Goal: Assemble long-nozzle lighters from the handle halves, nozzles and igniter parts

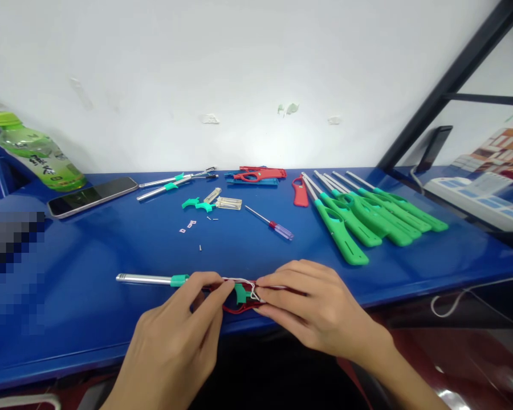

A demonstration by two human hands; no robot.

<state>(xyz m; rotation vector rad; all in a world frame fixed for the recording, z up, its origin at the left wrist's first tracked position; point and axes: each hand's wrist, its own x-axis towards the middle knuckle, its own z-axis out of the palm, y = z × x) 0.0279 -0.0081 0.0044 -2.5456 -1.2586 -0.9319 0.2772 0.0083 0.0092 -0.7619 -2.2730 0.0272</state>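
A long-nosed lighter lies near the front edge of the blue table. It has a silver tube, a teal collar, a red opened handle shell and a teal trigger. My left hand pinches the handle just behind the collar. My right hand pinches the red shell and thin white wires beside the trigger. Both hands have their fingers closed on this lighter.
Several green lighters lie at the right. A red-handled screwdriver, red handle shells, loose teal and clear parts, spare tubes, a phone and a green bottle sit further back. A black frame rises at the right.
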